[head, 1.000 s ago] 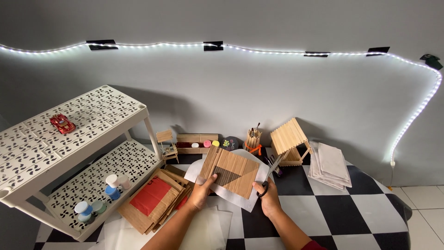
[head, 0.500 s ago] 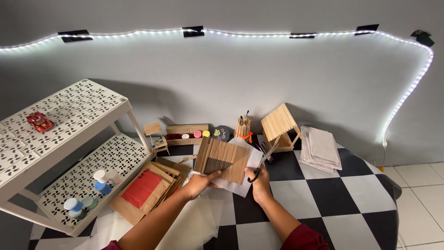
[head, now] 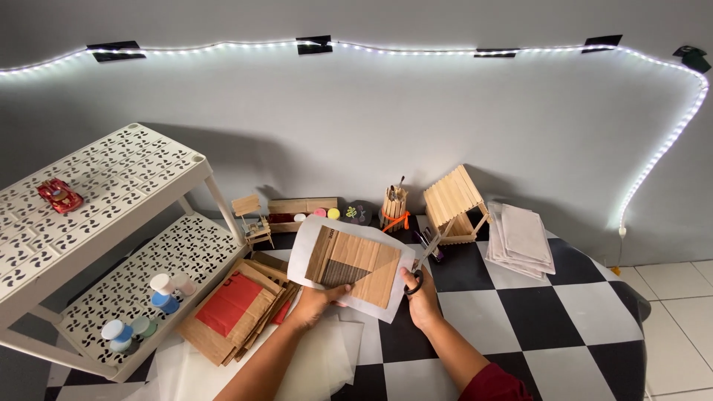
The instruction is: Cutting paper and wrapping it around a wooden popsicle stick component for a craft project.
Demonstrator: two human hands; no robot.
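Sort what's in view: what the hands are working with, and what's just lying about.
In hand:
left hand: stick panel on white paper
right hand: scissors

Lying about:
stick house
grey sheets
brush pot
red toy car
paint cups
white rack

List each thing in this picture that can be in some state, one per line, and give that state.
paper sheet: held up by left hand
stick panel: lying on the sheet
scissors: gripped in right hand, blades up
stick house: upright
light strip: lit
paint pots: lids on
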